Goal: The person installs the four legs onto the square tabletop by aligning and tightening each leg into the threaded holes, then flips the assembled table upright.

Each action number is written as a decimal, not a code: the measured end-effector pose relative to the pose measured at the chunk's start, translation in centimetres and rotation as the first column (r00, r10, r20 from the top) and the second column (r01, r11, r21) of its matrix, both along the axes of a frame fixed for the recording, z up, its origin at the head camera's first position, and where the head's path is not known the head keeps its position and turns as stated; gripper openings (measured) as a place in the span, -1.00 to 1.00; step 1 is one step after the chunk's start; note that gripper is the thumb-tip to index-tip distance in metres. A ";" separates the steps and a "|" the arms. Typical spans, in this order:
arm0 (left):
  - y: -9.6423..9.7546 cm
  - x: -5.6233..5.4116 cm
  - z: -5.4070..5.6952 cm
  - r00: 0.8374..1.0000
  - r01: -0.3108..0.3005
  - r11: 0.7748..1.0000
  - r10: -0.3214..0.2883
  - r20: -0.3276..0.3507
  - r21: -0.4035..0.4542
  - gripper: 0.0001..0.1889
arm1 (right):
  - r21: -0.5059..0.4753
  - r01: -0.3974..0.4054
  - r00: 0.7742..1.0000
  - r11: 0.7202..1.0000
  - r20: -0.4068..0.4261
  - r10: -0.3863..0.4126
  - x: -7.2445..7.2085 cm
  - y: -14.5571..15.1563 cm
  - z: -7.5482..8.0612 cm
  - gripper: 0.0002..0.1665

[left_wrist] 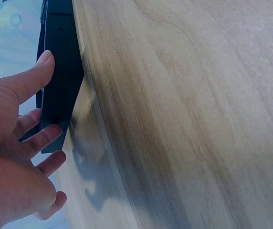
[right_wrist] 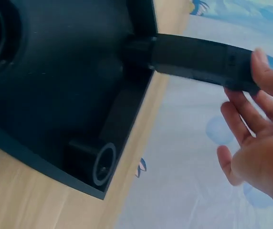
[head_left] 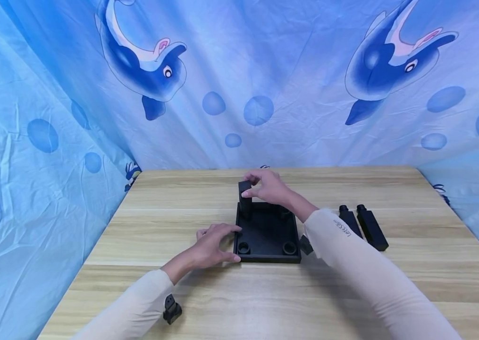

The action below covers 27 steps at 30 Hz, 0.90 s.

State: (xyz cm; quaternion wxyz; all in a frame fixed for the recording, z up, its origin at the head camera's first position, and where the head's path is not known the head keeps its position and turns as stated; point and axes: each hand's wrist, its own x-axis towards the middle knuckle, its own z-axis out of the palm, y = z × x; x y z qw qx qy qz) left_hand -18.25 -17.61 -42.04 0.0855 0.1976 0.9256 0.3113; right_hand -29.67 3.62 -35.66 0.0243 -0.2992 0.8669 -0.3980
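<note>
A black square tray-like panel (head_left: 266,233) lies with its hollow side up, and round sockets sit in its corners. At its back left corner a black square leg (head_left: 245,200) stands upright, its lower end at the socket there. My right hand (head_left: 270,186) pinches the leg's top between thumb and fingers. In the right wrist view the leg (right_wrist: 194,57) meets the corner, and an unfilled socket (right_wrist: 104,164) shows at the neighbouring corner. My left hand (head_left: 214,246) touches the panel's left side, thumb by the front corner and fingers extended along the edge.
Two more black legs (head_left: 372,227) with knobbed ends lie to the right, partly behind my right sleeve (head_left: 349,255). The wooden table (head_left: 171,203) runs back to a blue curtain (head_left: 231,71) with dolphin prints. A black wrist device (head_left: 172,309) hangs under my left forearm.
</note>
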 end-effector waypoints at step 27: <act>0.0 -0.2 0.0 1.000 0.004 1.000 -0.004 -0.008 -0.018 -0.27 | 0.046 -0.009 1.000 0.999 0.003 0.009 -0.2 0.2 -0.2 -0.56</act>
